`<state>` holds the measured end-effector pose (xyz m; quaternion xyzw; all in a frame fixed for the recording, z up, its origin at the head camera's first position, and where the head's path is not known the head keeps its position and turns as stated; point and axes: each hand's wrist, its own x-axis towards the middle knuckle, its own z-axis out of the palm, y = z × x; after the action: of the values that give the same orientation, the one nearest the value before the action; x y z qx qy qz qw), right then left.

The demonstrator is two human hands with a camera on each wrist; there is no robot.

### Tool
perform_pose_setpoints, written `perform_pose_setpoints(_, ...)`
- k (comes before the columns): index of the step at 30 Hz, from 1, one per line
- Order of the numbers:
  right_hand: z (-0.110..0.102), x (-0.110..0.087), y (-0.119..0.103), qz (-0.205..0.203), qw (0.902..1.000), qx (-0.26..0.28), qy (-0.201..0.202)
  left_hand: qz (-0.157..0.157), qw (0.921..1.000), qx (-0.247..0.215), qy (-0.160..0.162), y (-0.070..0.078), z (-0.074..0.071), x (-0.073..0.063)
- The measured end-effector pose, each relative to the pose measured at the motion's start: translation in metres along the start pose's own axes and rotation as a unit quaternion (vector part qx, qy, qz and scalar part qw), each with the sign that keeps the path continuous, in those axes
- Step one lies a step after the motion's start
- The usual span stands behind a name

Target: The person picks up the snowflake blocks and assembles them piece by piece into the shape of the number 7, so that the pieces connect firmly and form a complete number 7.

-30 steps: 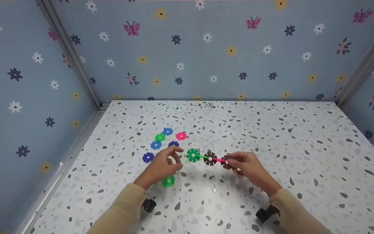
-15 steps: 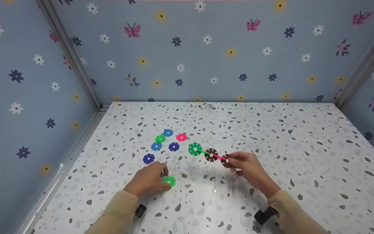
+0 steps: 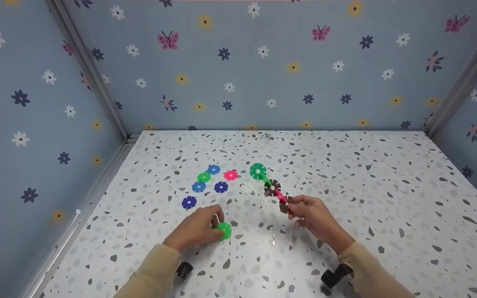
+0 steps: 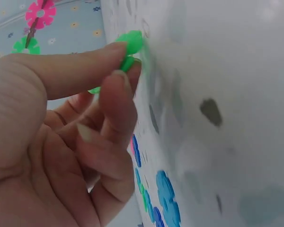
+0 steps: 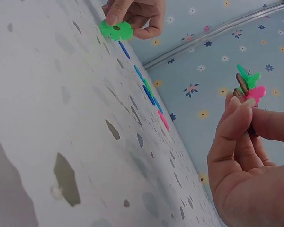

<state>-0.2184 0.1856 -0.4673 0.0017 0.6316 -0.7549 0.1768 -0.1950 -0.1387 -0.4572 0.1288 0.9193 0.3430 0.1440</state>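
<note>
My left hand (image 3: 197,227) pinches a bright green notched plastic disc (image 3: 225,231) between thumb and fingers, close over the table. In the left wrist view that disc (image 4: 132,42) is partly covered by the fingertips. My right hand (image 3: 315,217) holds up a chain of interlocked discs, pinching the brown disc (image 3: 284,205) at its near end. From there the chain runs up and left through a pink disc (image 3: 280,196), another brown disc (image 3: 272,188) and a light green one (image 3: 266,180) to a darker green disc (image 3: 258,171).
Left of the chain lie several loose discs on the speckled white table (image 3: 367,174): a pink disc (image 3: 230,175), a light green disc (image 3: 204,177), light blue ones (image 3: 213,169) and dark blue ones (image 3: 189,202). Flower-patterned walls (image 3: 246,66) stand behind and at the sides.
My left hand has come down from beside the chain, taken hold of the bright green disc and shifted it slightly right. The chain's far end has swung upward in the right hand.
</note>
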Motion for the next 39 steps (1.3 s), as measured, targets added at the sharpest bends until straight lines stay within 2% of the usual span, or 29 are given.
perform_pose_setpoints(4,0.002,-0.001,0.0,0.001,0.9994,0.029,-0.018,0.035,0.998,-0.048,0.022,0.01,0.005,0.007)
perform_pose_setpoints(9,0.006,-0.003,0.0,-0.005,0.9984,0.044,-0.034,0.084,0.9898,-0.104,0.049,0.024,0.011,0.012)
perform_pose_setpoints(13,0.008,-0.003,0.001,-0.004,0.9971,0.062,-0.044,0.098,0.9859,-0.119,0.065,0.033,0.015,0.014)
perform_pose_setpoints(16,0.009,-0.003,0.001,-0.001,0.9963,0.072,-0.047,0.114,0.9844,-0.106,0.082,0.04,0.02,0.016)
perform_pose_setpoints(21,0.009,-0.003,0.001,0.003,0.9965,0.072,-0.043,0.151,0.9809,-0.059,0.108,0.052,0.03,0.021)
perform_pose_setpoints(29,0.011,-0.002,-0.001,0.005,0.9973,0.067,-0.031,0.183,0.9759,-0.03,0.115,0.065,0.042,0.028)
perform_pose_setpoints(33,0.011,-0.002,-0.001,0.01,0.9977,0.062,-0.028,0.213,0.9674,-0.002,0.137,0.064,0.046,0.033)
perform_pose_setpoints(39,0.01,-0.001,0.001,0.008,0.9972,0.064,-0.036,0.259,0.9521,0.01,0.162,0.062,0.051,0.039)
